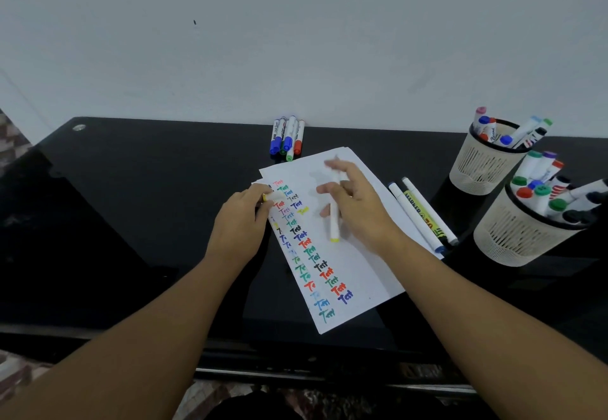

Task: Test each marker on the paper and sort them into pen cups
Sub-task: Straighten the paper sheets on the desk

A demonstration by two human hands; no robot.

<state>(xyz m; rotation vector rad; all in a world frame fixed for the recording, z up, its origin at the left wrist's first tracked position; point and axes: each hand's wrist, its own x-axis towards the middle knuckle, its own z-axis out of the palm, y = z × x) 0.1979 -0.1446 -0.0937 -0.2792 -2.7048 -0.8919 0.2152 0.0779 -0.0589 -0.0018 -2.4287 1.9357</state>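
Right hand [357, 204] grips yellow marker [334, 215] over paper [358, 255], tip end toward person. Left hand [243, 219] pinches its cap [268, 197], steadying paper edge. Likely recapping before sorting into cups [526, 238].

Both forearms come in from the lower edge bare to as far as the view reaches, with no sleeve, cuff, watch or bracelet on either. The left hand [241, 222] and the right hand [358, 209] wear no gloves. A small glint shows at a finger of the right hand, too blurred to tell whether it is a ring; the fingers [332, 166] there are smeared.
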